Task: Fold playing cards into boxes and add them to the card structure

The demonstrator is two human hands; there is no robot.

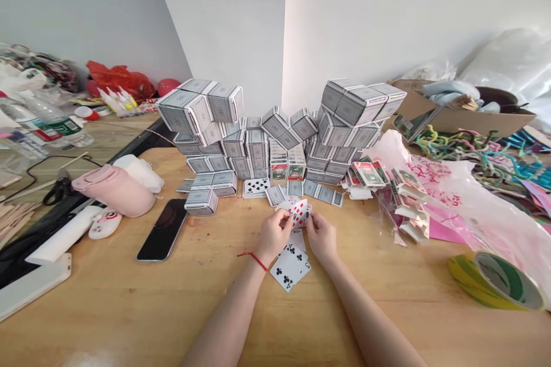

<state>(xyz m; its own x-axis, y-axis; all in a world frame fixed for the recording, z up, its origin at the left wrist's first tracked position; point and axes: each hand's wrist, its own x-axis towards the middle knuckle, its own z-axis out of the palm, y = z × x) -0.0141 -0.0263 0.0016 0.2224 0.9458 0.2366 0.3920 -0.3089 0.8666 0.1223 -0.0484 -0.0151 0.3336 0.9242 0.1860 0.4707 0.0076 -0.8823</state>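
My left hand (275,234) pinches a playing card (298,213) with red diamonds by its left side. Fingers of my right hand (322,236) close on the right edge of the cards there, where a second card shows partly behind. Below the hands, loose playing cards (289,268), clubs among them, lie face up and overlapping on the wooden table (206,298). Beyond the hands rise stacked cubes (249,143) folded from grey-backed cards. A face-up spades card (256,186) tops a pile, and grey folded cards (322,191) lie in a row nearby.
On the left lie a black phone (162,229), a pink cup (116,190) and a white mouse (105,223). To the right are card boxes (368,174), torn boxes (408,206), a plastic bag (447,183) and a yellow tape roll (465,281). Card boxes (287,171) stand amid the cubes.
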